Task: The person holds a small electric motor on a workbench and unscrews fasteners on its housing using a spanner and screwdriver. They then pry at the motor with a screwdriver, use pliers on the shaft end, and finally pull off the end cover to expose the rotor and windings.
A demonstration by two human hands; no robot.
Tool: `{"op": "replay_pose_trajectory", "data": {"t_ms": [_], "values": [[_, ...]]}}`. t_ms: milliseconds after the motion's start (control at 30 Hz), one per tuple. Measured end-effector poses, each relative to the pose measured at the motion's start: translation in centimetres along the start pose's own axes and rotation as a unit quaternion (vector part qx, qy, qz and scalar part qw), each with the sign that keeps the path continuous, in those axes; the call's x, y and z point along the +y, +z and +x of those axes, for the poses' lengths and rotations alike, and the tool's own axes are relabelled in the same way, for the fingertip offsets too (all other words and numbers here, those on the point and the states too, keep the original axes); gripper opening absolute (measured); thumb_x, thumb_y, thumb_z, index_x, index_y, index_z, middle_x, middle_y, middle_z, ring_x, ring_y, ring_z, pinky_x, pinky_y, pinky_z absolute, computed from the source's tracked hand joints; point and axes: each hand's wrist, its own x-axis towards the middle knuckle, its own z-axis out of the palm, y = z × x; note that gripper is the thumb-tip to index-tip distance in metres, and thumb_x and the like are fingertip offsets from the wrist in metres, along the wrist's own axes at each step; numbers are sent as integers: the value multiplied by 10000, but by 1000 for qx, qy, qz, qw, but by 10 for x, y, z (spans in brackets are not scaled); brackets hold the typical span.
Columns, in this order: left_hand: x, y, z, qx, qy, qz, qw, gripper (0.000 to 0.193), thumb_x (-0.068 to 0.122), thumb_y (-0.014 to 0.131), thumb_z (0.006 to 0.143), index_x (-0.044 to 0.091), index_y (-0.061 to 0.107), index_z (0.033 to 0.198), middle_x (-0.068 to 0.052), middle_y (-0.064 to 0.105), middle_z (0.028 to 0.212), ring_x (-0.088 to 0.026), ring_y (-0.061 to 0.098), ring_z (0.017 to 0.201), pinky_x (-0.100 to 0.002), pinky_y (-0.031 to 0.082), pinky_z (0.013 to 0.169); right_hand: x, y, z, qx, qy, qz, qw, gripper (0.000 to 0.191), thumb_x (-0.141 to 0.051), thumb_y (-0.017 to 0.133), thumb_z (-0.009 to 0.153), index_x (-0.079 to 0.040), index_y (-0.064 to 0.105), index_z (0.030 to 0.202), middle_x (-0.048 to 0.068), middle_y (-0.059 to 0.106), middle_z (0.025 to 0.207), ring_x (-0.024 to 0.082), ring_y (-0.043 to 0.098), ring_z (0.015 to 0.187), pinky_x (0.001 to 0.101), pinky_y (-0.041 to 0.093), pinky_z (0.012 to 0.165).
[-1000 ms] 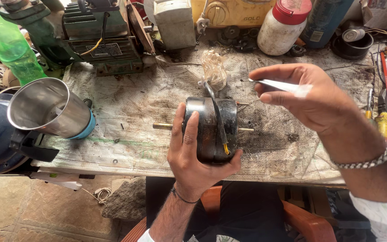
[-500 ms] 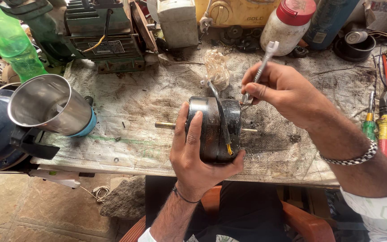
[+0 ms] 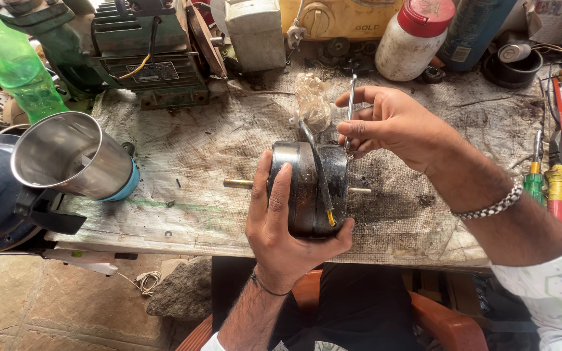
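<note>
Motor, black cylindrical metal one with a thin shaft out both ends [image 3: 310, 188], sits on its side on the dirty cloth-covered desk [image 3: 216, 162], near the front edge. My left hand [image 3: 281, 227] wraps the casing from below, fingers clenched round it. My right hand [image 3: 391, 123] pinches a slim silver metal rod [image 3: 349, 110] upright, tip at the motor's top edge. Looks heavy, rigid, smooth casing likely greasy, so I'd grip the body, not the shaft or the wire lead. Steel cup [image 3: 73, 156] well apart at left, screwdrivers [image 3: 554, 175] at right.
</note>
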Motion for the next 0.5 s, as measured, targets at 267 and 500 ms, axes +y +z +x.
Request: {"op": "replay_pose_trajectory", "data": {"t_ms": [267, 500], "values": [[0, 2, -1, 6, -1, 7, 1000, 978, 512, 850, 811, 55, 385, 1539, -317, 384, 1567, -470, 595, 1404, -479, 646, 996, 11, -11, 4, -19, 21, 56, 998, 719, -142, 787, 824, 34, 425, 1420, 108, 720, 858, 154, 725, 735, 255, 635, 622], [0, -1, 1, 4, 1, 4, 1000, 972, 488, 853, 809, 59, 379, 1540, -319, 384, 1568, -472, 594, 1403, -484, 643, 997, 1, -9, -2, -31, -15, 17, 999, 850, -138, 804, 830, 30, 312, 1502, 165, 732, 913, 184, 722, 793, 285, 613, 662]]}}
